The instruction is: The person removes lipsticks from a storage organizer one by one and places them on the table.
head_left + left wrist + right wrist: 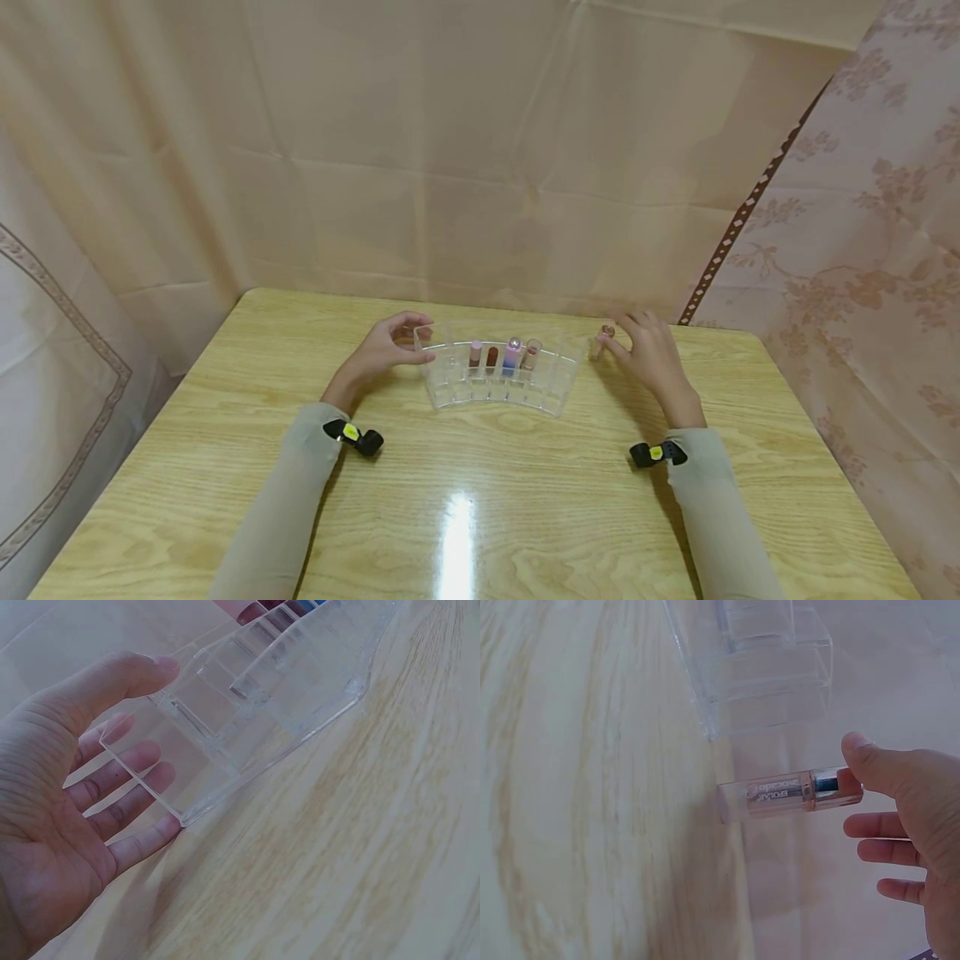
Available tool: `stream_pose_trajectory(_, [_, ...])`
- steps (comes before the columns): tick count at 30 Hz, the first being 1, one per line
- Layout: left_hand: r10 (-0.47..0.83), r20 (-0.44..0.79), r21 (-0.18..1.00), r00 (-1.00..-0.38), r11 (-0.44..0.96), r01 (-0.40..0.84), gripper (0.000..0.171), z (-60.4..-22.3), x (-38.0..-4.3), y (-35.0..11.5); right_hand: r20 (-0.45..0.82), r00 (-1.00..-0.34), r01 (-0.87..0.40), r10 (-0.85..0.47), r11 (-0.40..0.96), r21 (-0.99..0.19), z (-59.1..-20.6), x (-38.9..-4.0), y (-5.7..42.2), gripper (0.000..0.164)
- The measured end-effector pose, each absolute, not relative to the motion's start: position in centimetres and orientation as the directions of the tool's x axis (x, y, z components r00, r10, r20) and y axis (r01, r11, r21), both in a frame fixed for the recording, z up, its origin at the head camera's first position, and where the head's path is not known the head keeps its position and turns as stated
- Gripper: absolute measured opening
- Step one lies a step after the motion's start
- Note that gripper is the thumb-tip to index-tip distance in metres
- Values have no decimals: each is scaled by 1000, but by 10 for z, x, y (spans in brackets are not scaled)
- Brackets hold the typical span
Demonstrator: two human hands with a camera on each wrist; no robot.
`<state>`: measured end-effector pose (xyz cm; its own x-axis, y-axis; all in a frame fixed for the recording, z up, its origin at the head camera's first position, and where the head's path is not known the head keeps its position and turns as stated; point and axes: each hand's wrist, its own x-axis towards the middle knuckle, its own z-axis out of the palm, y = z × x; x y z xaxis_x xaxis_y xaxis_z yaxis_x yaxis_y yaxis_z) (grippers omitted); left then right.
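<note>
A clear plastic lipstick organizer (495, 396), curved and divided into compartments, stands on the table. Several lipsticks are upright in its middle slots, among them a purple-and-blue one (512, 357) and a dark red one (492, 358). My left hand (392, 342) grips the organizer's left end, thumb on the near side and fingers seen through the clear wall in the left wrist view. Off the organizer's right end, my right hand (651, 354) pinches a clear lipstick tube (780, 791) by its pinkish end. White lettering runs along the tube, and its other end points down at the tabletop.
The wood-grain table (450, 467) reaches back to a beige curtain (480, 167). Patterned cloth (862, 292) hangs at the right and white cloth (60, 375) at the left. Each wrist wears a black strap with a small camera.
</note>
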<state>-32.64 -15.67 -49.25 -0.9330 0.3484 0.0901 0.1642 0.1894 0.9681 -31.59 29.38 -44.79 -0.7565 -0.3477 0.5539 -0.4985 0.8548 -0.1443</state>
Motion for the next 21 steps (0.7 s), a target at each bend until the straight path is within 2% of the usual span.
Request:
stream_pose_trajectory(13, [347, 104, 963, -932, 199, 181, 59, -491, -325, -156, 632, -694, -535, -345, 834, -132, -429, -309, 283, 48])
stream_pose_trajectory(21, [352, 103, 961, -930, 205, 184, 59, -491, -325, -157, 714, -616, -592, -335, 794, -139, -414, -301, 272, 47])
